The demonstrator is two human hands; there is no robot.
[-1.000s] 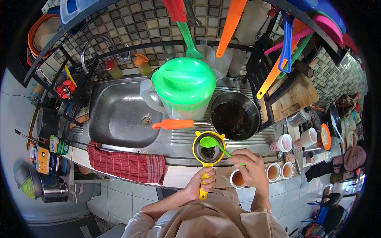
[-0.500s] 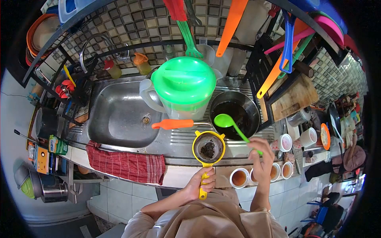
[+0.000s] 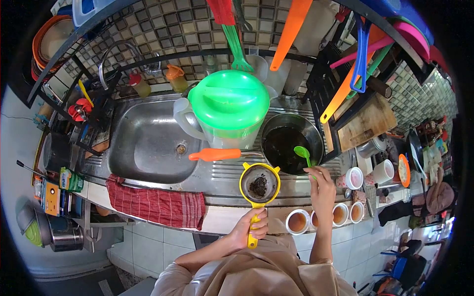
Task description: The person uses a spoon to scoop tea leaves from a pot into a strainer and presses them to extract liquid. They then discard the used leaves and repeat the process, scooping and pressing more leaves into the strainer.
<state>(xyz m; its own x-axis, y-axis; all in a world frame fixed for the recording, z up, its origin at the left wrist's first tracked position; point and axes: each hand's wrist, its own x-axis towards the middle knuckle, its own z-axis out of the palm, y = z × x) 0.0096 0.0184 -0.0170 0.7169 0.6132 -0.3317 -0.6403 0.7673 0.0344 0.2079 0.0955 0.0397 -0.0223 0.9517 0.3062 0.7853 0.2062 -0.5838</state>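
My left hand (image 3: 248, 230) is closed round the handle of a yellow strainer (image 3: 253, 175), held level over the counter's front edge. Wet dark leaves (image 3: 258, 187) lie clumped in its mesh. Pinched by its handle in my right hand (image 3: 323, 190) is a green ladle (image 3: 299, 151), its bowl over the right part of a metal pot (image 3: 317, 134). Dark liquid (image 3: 282, 142) stands in the pot, and an orange sleeve (image 3: 216, 155) covers the pot's handle. Below my right hand, several white cups (image 3: 297, 232) of brown drink line the counter edge, one partly hidden by my forearm.
A green-lidded pitcher (image 3: 229, 98) stands behind the strainer, beside the steel sink (image 3: 148, 148). A red cloth (image 3: 155, 203) drapes over the front edge. Stacked cups (image 3: 382, 170) sit at right. Utensils, including an orange one (image 3: 291, 29), hang overhead.
My right hand has moved forward, shifting the green ladle's bowl rightward and slightly nearer over the pot. My left hand and the strainer have stayed put.
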